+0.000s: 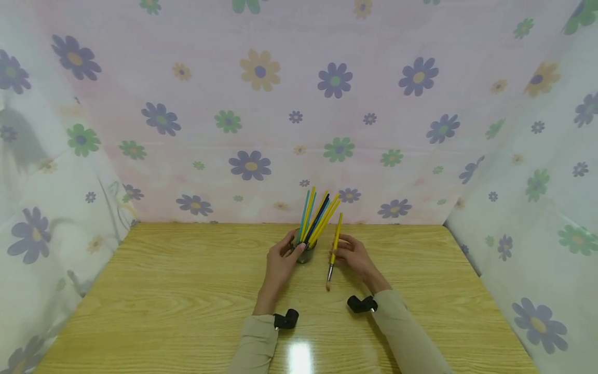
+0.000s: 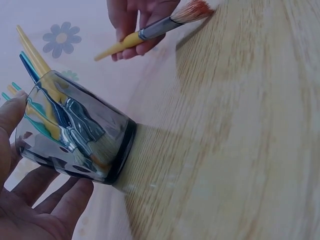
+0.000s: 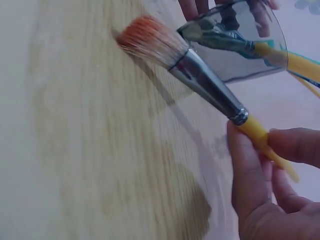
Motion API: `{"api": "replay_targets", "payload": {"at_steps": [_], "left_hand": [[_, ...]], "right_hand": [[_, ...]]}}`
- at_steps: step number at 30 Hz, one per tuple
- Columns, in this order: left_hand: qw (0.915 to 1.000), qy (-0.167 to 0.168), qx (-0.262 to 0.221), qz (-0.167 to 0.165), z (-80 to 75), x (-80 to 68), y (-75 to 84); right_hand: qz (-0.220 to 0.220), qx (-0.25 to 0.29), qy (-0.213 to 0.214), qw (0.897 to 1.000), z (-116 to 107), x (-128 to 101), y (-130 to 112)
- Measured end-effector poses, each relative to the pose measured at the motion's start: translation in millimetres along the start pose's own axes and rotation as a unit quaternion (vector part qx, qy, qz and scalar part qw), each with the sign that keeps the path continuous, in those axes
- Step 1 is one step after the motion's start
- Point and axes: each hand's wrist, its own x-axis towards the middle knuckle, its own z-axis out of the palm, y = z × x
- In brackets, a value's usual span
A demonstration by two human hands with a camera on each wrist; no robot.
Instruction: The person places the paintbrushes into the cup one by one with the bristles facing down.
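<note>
A dark-tinted clear glass (image 2: 92, 127) stands on the table near the back wall. Several paintbrushes (image 1: 319, 218) with yellow, teal and dark blue handles lean in it, bristles down. My left hand (image 1: 282, 259) holds the glass by its side, thumb near the rim. To the right of the glass, my right hand (image 1: 355, 254) pinches a yellow-handled paintbrush (image 3: 210, 82) between thumb and fingers. That brush hangs bristles down, with a silver ferrule and reddish-tipped pale bristles (image 3: 150, 40). Its tip is at or just above the tabletop; I cannot tell if they touch.
The wood-grain table (image 1: 187, 291) ends at a flower-patterned cloth wall (image 1: 289, 104) just behind the glass. Similar cloth stands at both sides. A black wrist camera (image 1: 286, 319) sits on the left sleeve, and another black wrist camera (image 1: 362, 304) on the right.
</note>
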Motion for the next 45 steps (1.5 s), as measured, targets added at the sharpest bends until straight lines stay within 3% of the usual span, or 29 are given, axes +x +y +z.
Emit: {"api": "replay_targets", "payload": {"at_steps": [10,16,20,27,32,36,45], "left_hand": [[1.0000,-0.002,0.009,-0.003,-3.9,-1.8,2.8],[0.9997,-0.017,0.018,-0.005,-9.1,-10.9,31.7],[0.9997,-0.014,0.022,-0.003,-9.8,-12.0,35.8],[0.9998,0.000,0.017,0.006,-6.2,0.0,2.8],[0.9998,-0.002,0.018,0.008,-5.9,1.4,-3.1],[0.9998,-0.003,0.018,0.004,-4.3,0.8,-3.5],[0.9999,0.001,0.016,0.005,0.4,-1.4,-3.3]], "right_hand": [[-0.062,0.062,0.018,0.996,19.9,-15.9,-9.1],[-0.129,0.097,0.069,0.984,34.0,-23.9,-21.7],[-0.196,0.115,0.100,0.969,40.7,-27.9,-33.7],[-0.312,0.164,0.143,0.925,49.9,-27.9,-52.7],[-0.351,0.175,0.161,0.906,56.6,-17.0,-51.6],[-0.356,0.162,0.165,0.905,62.3,-7.9,-43.8],[-0.317,0.101,0.184,0.925,70.9,-2.7,-28.6]]}}
